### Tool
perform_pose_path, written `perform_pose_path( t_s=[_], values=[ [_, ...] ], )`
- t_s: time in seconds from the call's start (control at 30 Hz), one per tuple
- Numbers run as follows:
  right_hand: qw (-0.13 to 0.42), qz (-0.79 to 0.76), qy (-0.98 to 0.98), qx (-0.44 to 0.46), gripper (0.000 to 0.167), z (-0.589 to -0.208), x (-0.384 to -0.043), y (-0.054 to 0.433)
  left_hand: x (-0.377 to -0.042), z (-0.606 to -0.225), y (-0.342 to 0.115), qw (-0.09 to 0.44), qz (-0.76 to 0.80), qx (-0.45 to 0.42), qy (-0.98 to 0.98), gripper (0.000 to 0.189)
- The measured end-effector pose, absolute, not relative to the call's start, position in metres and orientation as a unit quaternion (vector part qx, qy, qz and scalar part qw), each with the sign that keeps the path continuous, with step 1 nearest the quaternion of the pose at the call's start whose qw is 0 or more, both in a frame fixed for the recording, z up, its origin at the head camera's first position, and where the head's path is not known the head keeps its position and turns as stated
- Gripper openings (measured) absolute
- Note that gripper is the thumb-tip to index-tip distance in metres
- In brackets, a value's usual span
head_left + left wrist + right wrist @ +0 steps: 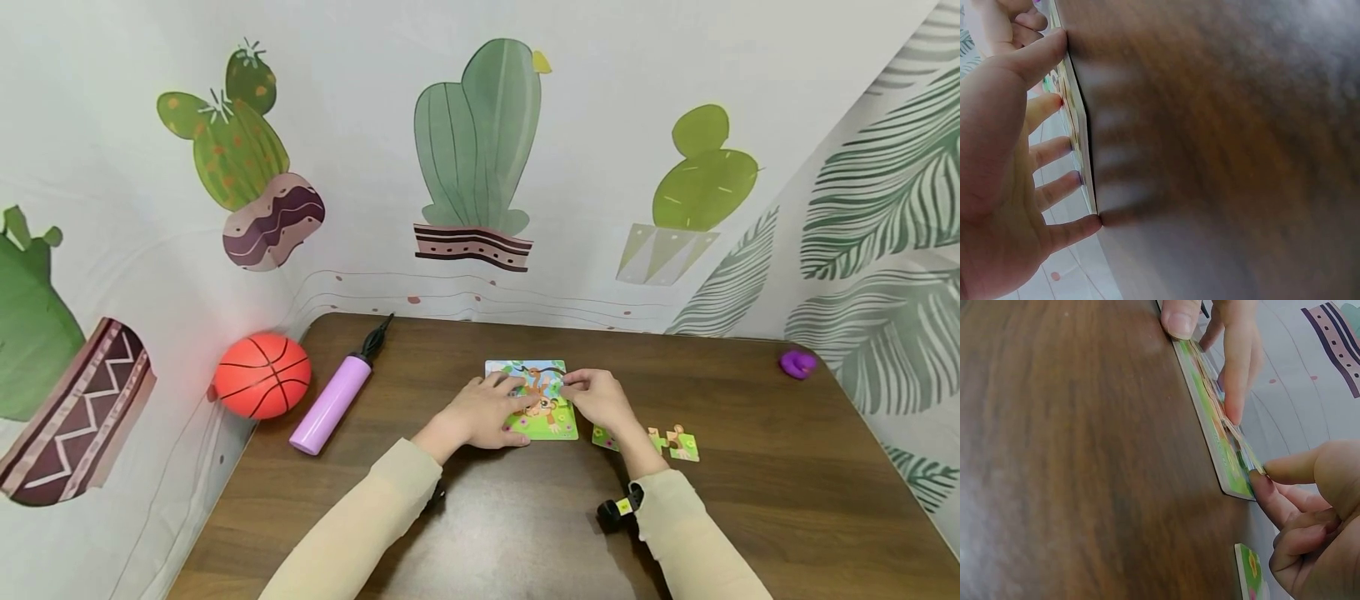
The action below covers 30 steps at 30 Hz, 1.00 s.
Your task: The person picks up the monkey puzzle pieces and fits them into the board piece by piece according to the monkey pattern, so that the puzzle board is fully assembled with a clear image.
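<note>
A jigsaw puzzle board with a monkey picture lies flat on the brown table. My left hand rests over its left part, fingers spread and fairly straight, fingertips on the pieces and edge. At the board's right side, my right hand pinches a puzzle piece between thumb and index finger. That piece is tilted, one end low among the pieces and the other raised at the fingertips. Loose puzzle pieces lie right of the board, partly hidden behind the right forearm.
On the left stand an orange-red toy basketball and a lilac hand pump with a black nozzle, lying on its side. A small purple toy sits at the far right corner. A cactus-print cloth hangs behind the table.
</note>
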State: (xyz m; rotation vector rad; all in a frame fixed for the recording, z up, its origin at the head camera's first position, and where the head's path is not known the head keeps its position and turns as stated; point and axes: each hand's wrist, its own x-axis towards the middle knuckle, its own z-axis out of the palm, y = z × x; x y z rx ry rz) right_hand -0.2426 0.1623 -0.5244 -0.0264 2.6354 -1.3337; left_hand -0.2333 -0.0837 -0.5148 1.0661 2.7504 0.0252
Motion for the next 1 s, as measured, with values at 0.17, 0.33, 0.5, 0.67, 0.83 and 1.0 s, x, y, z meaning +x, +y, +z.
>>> perform_pose_path(
  t_s=[0.17, 0.33, 0.5, 0.67, 0.83, 1.0],
  values=[
    [0.092, -0.451, 0.888, -0.001, 0.027, -0.522, -0.243, 0.165, -0.234, -0.515, -0.083, 0.094, 0.009, 0.358, 0.929, 0.077],
    [0.085, -0.449, 0.889, 0.004, 0.026, -0.521, -0.243, 0.169, -0.233, -0.514, -0.083, 0.096, 0.008, 0.356, 0.929, 0.077],
    [0.080, -0.453, 0.888, 0.004, 0.026, -0.520, -0.242, 0.173, -0.232, -0.512, -0.081, 0.097, 0.011, 0.353, 0.930, 0.077],
    [0.078, -0.457, 0.886, 0.000, 0.026, -0.520, -0.240, 0.179, -0.232, -0.511, -0.079, 0.100, 0.016, 0.351, 0.931, 0.076],
    [0.076, -0.455, 0.887, -0.009, 0.027, -0.519, -0.236, 0.188, -0.232, -0.511, -0.076, 0.104, 0.016, 0.348, 0.932, 0.075],
    [0.087, -0.464, 0.881, -0.011, 0.030, -0.520, -0.230, 0.200, -0.232, -0.511, -0.074, 0.103, 0.007, 0.353, 0.930, 0.075]
  ],
)
